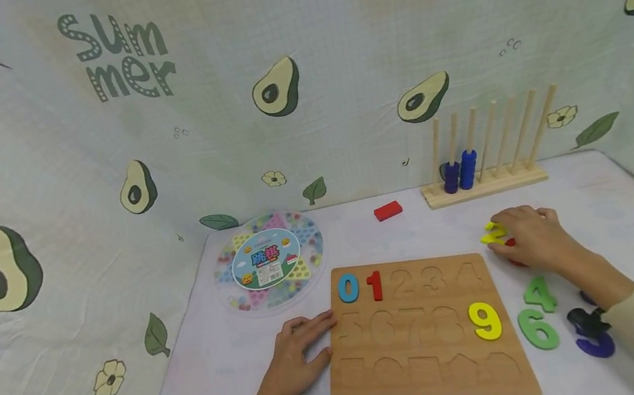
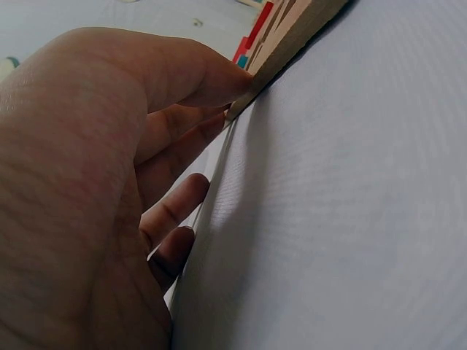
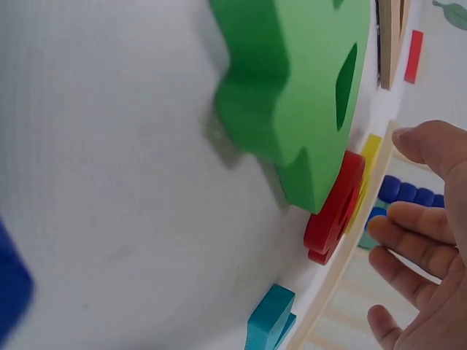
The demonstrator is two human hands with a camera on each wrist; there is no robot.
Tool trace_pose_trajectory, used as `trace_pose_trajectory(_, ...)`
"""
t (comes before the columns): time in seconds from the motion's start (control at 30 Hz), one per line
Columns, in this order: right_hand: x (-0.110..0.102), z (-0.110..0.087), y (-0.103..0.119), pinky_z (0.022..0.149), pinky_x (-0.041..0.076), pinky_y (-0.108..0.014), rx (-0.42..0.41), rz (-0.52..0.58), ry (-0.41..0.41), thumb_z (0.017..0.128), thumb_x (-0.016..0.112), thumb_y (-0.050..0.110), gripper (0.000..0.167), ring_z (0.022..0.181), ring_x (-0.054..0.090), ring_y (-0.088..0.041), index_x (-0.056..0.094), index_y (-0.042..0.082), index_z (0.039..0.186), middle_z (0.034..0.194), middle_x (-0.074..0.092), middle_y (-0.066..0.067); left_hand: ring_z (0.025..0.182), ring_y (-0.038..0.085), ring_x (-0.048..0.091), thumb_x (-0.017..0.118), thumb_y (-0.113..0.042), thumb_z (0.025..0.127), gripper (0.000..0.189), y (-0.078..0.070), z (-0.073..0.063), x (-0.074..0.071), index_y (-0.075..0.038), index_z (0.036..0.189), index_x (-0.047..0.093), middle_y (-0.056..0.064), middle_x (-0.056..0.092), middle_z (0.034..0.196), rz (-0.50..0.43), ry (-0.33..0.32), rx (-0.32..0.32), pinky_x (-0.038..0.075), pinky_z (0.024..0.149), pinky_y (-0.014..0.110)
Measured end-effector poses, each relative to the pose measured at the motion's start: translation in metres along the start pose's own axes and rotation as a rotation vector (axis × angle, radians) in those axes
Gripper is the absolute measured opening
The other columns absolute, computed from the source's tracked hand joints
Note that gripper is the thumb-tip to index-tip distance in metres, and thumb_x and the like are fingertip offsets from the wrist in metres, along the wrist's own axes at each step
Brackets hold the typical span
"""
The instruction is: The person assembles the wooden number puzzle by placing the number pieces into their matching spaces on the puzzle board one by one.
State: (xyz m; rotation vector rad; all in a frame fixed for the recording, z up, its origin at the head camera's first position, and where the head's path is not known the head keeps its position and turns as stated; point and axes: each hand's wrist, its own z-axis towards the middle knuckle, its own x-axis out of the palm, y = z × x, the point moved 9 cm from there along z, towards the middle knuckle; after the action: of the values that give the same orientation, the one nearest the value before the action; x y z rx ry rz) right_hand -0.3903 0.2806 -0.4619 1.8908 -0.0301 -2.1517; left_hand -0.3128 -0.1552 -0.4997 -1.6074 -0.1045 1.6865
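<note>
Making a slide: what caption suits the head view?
Left hand touching a number board; right hand beside yellow and red pieces.

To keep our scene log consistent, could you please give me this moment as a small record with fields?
Left hand: touching the left edge of the wooden board
Right hand: over a yellow number piece and a red piece; contact unclear
On the board: blue 0, red 1, yellow 9
Loose, right of the board: green 4, green 6, blue-purple piece partly hidden
Back of table: round game box, red block, wooden peg rack with blue beads
</note>
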Motion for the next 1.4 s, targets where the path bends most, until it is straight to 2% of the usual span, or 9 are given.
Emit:
trace_pose_trajectory(0.27, 0.001, 0.003, -0.008, 0.096, 0.023, -0.072, 0.031, -0.015, 0.033, 0.086, 0.076, 0.038, 0.068, 0.123, 0.039, -0.053, 0.055, -0.008, 0.132, 0.133, 0.050, -0.034, 0.124, 0.016, 0.040, 0.069, -0.025, 0.090, 0.050, -0.002, -0.003, -0.001, -0.033, 0.139, 0.061, -0.016, 0.051, 0.147, 0.002, -0.004, 0.004, 0.032, 0.097, 0.051)
trace_pose_trajectory(0.53, 0.015, 0.004, -0.013, 0.095, 0.024, -0.072, 0.062, 0.014, 0.108, 0.086, 0.076, 0.036, 0.066, 0.121, 0.042, -0.053, 0.057, -0.010, 0.129, 0.130, 0.053, -0.034, 0.123, 0.014, 0.040, 0.069, -0.027, 0.090, 0.051, 0.001, -0.009, 0.000, -0.034, 0.140, 0.060, -0.017, 0.050, 0.147, 0.012, -0.003, 0.001, 0.033, 0.094, 0.049)
trace_pose_trajectory(0.77, 0.018, -0.002, -0.013, 0.094, 0.024, -0.072, 0.035, 0.013, 0.071, 0.085, 0.078, 0.036, 0.062, 0.120, 0.043, -0.052, 0.060, -0.009, 0.125, 0.128, 0.056, -0.033, 0.124, 0.015, 0.040, 0.068, -0.029, 0.092, 0.049, 0.000, -0.011, 0.000, -0.033, 0.140, 0.060, -0.016, 0.051, 0.147, 0.017, 0.002, 0.015, 0.032, 0.094, 0.049)
trace_pose_trajectory(0.93, 0.008, -0.002, -0.008, 0.095, 0.023, -0.071, 0.014, 0.012, 0.042, 0.085, 0.078, 0.035, 0.061, 0.121, 0.042, -0.052, 0.061, -0.009, 0.124, 0.128, 0.056, -0.033, 0.125, 0.016, 0.040, 0.067, -0.030, 0.093, 0.048, -0.002, -0.007, 0.000, -0.032, 0.141, 0.060, -0.014, 0.051, 0.148, 0.026, -0.001, 0.039, 0.032, 0.093, 0.048)
trace_pose_trajectory(1.1, -0.003, -0.002, -0.001, 0.096, 0.022, -0.071, -0.020, 0.023, 0.026, 0.084, 0.077, 0.034, 0.058, 0.122, 0.042, -0.050, 0.062, -0.007, 0.123, 0.127, 0.057, -0.031, 0.125, 0.015, 0.039, 0.067, -0.031, 0.093, 0.049, 0.001, -0.003, 0.001, -0.033, 0.141, 0.059, -0.016, 0.050, 0.148, 0.012, 0.013, 0.017, 0.032, 0.096, 0.048)
trace_pose_trajectory(1.4, -0.015, -0.008, 0.016, 0.098, 0.020, -0.072, -0.068, 0.030, 0.001, 0.083, 0.079, 0.031, 0.054, 0.124, 0.043, -0.048, 0.064, -0.004, 0.122, 0.127, 0.060, -0.029, 0.127, 0.018, 0.038, 0.065, -0.031, 0.095, 0.048, 0.000, 0.000, 0.002, -0.031, 0.143, 0.058, -0.014, 0.049, 0.149, 0.014, 0.026, 0.016, 0.030, 0.099, 0.049)
